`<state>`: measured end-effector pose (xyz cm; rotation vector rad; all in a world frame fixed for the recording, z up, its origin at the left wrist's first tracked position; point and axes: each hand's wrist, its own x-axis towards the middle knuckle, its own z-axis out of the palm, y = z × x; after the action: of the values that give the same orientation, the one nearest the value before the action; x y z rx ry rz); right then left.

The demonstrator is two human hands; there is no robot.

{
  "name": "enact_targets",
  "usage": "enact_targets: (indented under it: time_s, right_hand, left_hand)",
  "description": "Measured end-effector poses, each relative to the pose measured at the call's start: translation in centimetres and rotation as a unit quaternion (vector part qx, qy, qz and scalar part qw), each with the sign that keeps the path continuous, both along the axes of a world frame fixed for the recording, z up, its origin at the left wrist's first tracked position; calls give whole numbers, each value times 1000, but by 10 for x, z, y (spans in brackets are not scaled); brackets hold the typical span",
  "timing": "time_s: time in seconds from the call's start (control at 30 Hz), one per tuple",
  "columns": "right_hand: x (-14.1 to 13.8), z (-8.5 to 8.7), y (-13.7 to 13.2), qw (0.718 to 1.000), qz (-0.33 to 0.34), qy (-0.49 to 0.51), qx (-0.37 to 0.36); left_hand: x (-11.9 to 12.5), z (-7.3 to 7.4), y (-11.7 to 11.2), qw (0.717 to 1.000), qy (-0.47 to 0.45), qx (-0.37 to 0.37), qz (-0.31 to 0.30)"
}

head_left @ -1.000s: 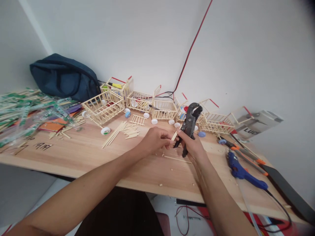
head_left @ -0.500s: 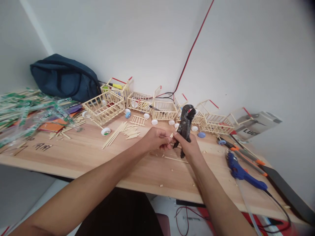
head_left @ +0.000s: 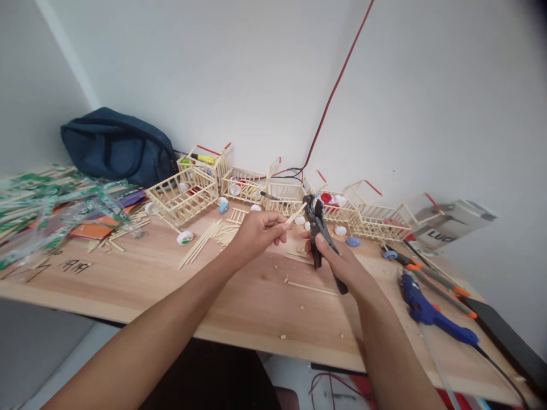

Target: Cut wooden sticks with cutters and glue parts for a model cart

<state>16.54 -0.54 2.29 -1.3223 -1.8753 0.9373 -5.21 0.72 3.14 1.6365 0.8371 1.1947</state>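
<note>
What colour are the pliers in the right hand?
Black; the pliers show best in the head view.

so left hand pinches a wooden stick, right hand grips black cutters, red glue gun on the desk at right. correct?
One slip: the glue gun is blue, not red; the head view shows it. The left hand pinching the wooden stick and the right hand gripping the black cutters are right.

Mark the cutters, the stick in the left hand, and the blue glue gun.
cutters point(head_left: 317, 222): head view, black head near the pivot.
stick point(head_left: 296, 214): head view, mid-length, beyond the fingers.
glue gun point(head_left: 421, 304): head view, blue body.
</note>
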Motion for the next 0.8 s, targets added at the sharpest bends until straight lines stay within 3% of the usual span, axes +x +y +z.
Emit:
enact_targets:
  time_s: [0.2, 0.47, 0.8]
  right_hand:
    - [-4, 12, -9, 996, 37, -74, -18]
    - [-17, 13, -11, 994, 27, -98, -27]
    - [-22, 15, -18, 987, -12, -158, 17]
  left_hand:
    - [-6, 1, 0, 985, 94, 105, 104]
    - [-2, -3, -5, 947, 198, 208, 145]
    - [3, -10, -7, 832, 404, 292, 245]
